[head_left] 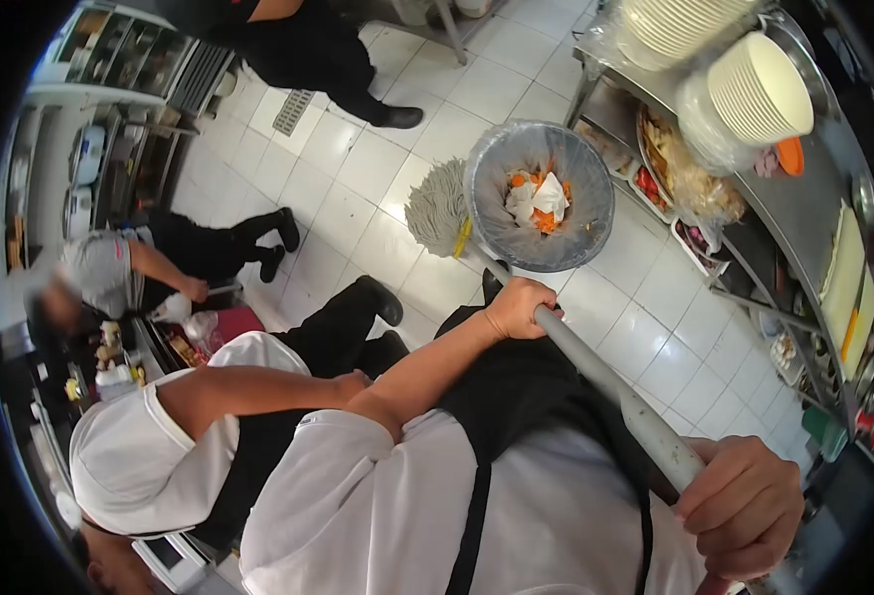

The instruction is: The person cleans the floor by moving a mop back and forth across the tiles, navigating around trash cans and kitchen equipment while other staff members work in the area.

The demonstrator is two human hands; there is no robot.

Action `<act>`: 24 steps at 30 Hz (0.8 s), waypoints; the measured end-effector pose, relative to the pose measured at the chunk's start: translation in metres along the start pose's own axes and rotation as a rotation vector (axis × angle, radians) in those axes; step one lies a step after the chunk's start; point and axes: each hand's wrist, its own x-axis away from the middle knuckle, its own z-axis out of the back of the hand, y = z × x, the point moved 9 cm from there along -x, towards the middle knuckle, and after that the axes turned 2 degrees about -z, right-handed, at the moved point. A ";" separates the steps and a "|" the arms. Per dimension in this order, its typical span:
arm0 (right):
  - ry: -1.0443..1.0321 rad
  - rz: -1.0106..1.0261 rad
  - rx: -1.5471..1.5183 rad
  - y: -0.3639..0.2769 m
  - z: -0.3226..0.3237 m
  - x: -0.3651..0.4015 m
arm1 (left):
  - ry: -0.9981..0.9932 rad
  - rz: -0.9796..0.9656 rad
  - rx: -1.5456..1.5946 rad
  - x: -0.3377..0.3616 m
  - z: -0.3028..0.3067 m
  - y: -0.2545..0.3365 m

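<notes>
A mop handle runs diagonally across my front, and both of my hands are closed around it. My left hand grips it lower down, nearer the floor end. Higher up, close to my body, my right hand is wrapped around it. The grey string mop head lies spread on the tiles, with a yellow clamp at its base. Beside it stands a trash bin lined with a clear bag, holding orange scraps and white crumpled paper. Part of the handle passes near the bin's lower edge.
A person in a white shirt stands close on my left. Another in grey and one in dark trousers are farther off. Metal shelving with stacked bowls lines the right. A floor drain lies ahead.
</notes>
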 end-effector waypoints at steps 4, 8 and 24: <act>-0.041 -0.058 -0.052 0.043 0.009 -0.001 | 0.138 -0.038 -0.054 0.013 0.037 -0.045; 0.143 -0.108 0.137 0.122 0.019 0.025 | 0.157 0.101 -0.248 0.040 0.097 -0.121; -0.026 -0.376 0.213 0.182 0.068 0.073 | 0.623 0.717 -0.509 0.079 0.106 -0.161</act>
